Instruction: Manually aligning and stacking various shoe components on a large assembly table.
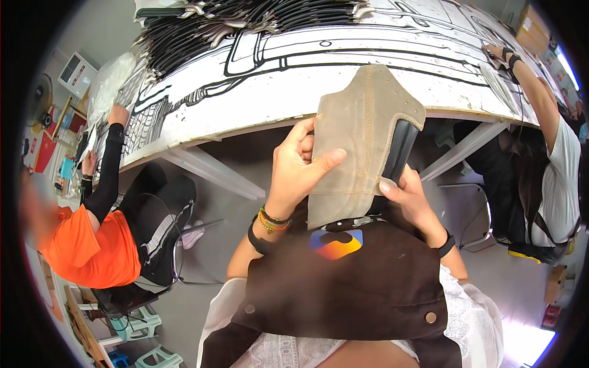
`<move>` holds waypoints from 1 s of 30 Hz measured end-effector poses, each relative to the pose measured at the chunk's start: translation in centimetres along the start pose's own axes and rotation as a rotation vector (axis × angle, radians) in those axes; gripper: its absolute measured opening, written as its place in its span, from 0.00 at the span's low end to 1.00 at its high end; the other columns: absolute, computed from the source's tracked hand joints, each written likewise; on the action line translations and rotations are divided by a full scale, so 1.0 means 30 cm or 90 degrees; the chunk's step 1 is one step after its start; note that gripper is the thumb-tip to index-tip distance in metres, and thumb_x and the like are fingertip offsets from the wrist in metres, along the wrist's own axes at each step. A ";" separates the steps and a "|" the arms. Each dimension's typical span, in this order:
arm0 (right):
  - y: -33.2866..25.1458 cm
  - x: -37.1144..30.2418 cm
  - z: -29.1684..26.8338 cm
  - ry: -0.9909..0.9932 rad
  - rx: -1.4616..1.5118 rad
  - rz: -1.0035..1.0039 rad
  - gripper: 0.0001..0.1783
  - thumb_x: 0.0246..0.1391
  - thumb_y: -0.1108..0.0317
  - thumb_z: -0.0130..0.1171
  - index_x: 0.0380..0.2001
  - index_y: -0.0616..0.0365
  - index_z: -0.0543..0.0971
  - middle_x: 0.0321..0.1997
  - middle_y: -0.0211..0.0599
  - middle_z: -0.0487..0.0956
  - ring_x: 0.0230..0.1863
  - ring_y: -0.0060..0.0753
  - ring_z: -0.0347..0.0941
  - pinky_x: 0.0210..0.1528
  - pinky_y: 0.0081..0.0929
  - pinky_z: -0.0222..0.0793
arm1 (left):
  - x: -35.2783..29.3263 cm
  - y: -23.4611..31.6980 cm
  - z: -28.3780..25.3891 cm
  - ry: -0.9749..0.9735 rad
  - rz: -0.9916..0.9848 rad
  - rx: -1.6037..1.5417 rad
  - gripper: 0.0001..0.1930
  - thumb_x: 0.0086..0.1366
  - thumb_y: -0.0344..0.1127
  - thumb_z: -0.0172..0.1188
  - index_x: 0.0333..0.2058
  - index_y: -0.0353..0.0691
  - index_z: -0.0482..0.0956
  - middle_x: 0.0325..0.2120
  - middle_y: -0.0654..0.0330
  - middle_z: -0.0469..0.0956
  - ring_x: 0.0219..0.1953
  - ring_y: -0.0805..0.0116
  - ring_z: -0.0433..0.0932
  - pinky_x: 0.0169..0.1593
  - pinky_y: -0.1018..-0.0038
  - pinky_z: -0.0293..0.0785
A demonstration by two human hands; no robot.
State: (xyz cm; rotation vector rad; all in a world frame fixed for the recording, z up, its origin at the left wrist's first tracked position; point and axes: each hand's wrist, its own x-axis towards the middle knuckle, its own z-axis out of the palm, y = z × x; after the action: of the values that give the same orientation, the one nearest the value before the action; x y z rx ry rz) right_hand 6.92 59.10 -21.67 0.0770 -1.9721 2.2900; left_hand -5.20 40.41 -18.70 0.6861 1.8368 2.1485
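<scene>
A tan suede-like shoe upper (350,135) with yellowish stitching is held up in front of me, over my lap and at the table's near edge. My left hand (291,165) grips its left edge, thumb across the face and fingers behind. Lower on its right side, my right hand (412,199) pinches the edge beside a glossy black strip (400,150); that hand's fingers are partly hidden behind the piece. The lower end of the upper comes down close to my dark apron (343,294).
A white table (294,92) with black line drawings curves ahead, bearing a heap of black strip-like pieces (208,43). A person in orange (98,245) sits at left, and another in grey (555,178) is at right. Stools (158,357) stand lower left.
</scene>
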 end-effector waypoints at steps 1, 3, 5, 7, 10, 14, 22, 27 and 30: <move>-0.006 -0.001 0.001 -0.003 -0.001 0.001 0.32 0.60 0.61 0.58 0.62 0.66 0.63 0.57 0.38 0.74 0.56 0.26 0.68 0.59 0.26 0.63 | 0.006 -0.003 0.001 -0.029 0.052 -0.002 0.18 0.62 0.35 0.66 0.47 0.30 0.77 0.32 0.63 0.82 0.34 0.79 0.78 0.40 0.79 0.75; -0.023 -0.002 0.001 -0.054 -0.024 0.025 0.35 0.58 0.60 0.60 0.63 0.67 0.62 0.57 0.39 0.73 0.58 0.27 0.67 0.60 0.28 0.62 | 0.006 0.002 0.003 -0.058 0.104 -0.004 0.21 0.59 0.32 0.68 0.49 0.30 0.76 0.34 0.60 0.83 0.35 0.78 0.79 0.42 0.78 0.76; -0.029 -0.011 0.012 -0.035 -0.029 0.008 0.35 0.58 0.60 0.61 0.63 0.67 0.62 0.58 0.40 0.73 0.58 0.27 0.67 0.61 0.28 0.61 | -0.003 0.016 0.007 -0.076 0.102 0.025 0.19 0.60 0.34 0.67 0.47 0.30 0.78 0.32 0.62 0.83 0.34 0.78 0.79 0.40 0.78 0.77; -0.036 -0.013 0.022 -0.021 -0.034 -0.008 0.36 0.57 0.59 0.62 0.62 0.67 0.63 0.58 0.41 0.72 0.59 0.28 0.66 0.61 0.29 0.61 | -0.016 0.008 0.011 -0.063 0.121 0.034 0.17 0.61 0.35 0.66 0.45 0.30 0.78 0.31 0.62 0.83 0.33 0.78 0.79 0.39 0.78 0.77; -0.051 -0.014 0.024 -0.052 -0.027 0.034 0.37 0.56 0.58 0.64 0.62 0.68 0.63 0.59 0.41 0.71 0.60 0.30 0.65 0.63 0.29 0.59 | -0.015 -0.012 -0.021 -0.064 0.089 0.028 0.14 0.63 0.37 0.65 0.40 0.30 0.79 0.28 0.64 0.83 0.31 0.78 0.79 0.37 0.79 0.76; -0.040 -0.011 0.026 -0.069 -0.003 0.074 0.38 0.55 0.58 0.64 0.62 0.67 0.63 0.60 0.41 0.70 0.61 0.31 0.64 0.64 0.30 0.57 | 0.034 -0.125 -0.138 -0.163 0.043 -0.064 0.12 0.63 0.37 0.66 0.36 0.32 0.79 0.27 0.65 0.82 0.30 0.80 0.78 0.35 0.81 0.75; -0.042 -0.006 0.027 -0.029 0.016 0.061 0.37 0.55 0.57 0.65 0.61 0.67 0.64 0.59 0.41 0.72 0.60 0.30 0.65 0.64 0.30 0.58 | 0.044 0.047 0.047 -0.033 0.094 -0.015 0.13 0.61 0.33 0.66 0.42 0.32 0.80 0.31 0.65 0.82 0.31 0.82 0.76 0.36 0.81 0.75; -0.035 -0.002 0.010 -0.063 -0.002 0.100 0.37 0.55 0.57 0.65 0.61 0.67 0.65 0.58 0.41 0.72 0.60 0.31 0.66 0.63 0.30 0.58 | 0.039 0.023 0.000 0.007 0.107 0.051 0.12 0.64 0.35 0.63 0.42 0.31 0.80 0.26 0.68 0.80 0.27 0.85 0.72 0.32 0.85 0.70; -0.037 -0.005 0.013 -0.051 -0.025 0.079 0.37 0.55 0.57 0.65 0.61 0.67 0.65 0.59 0.40 0.72 0.60 0.30 0.65 0.63 0.30 0.58 | 0.050 -0.019 -0.046 -0.055 0.080 0.060 0.13 0.66 0.36 0.61 0.42 0.30 0.79 0.25 0.68 0.79 0.26 0.86 0.70 0.30 0.87 0.66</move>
State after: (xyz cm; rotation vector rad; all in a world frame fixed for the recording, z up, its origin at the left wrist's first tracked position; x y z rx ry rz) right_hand 7.19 58.86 -20.55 0.0439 -2.1166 2.3567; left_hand -7.25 40.02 -19.11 0.9240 1.9068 2.0824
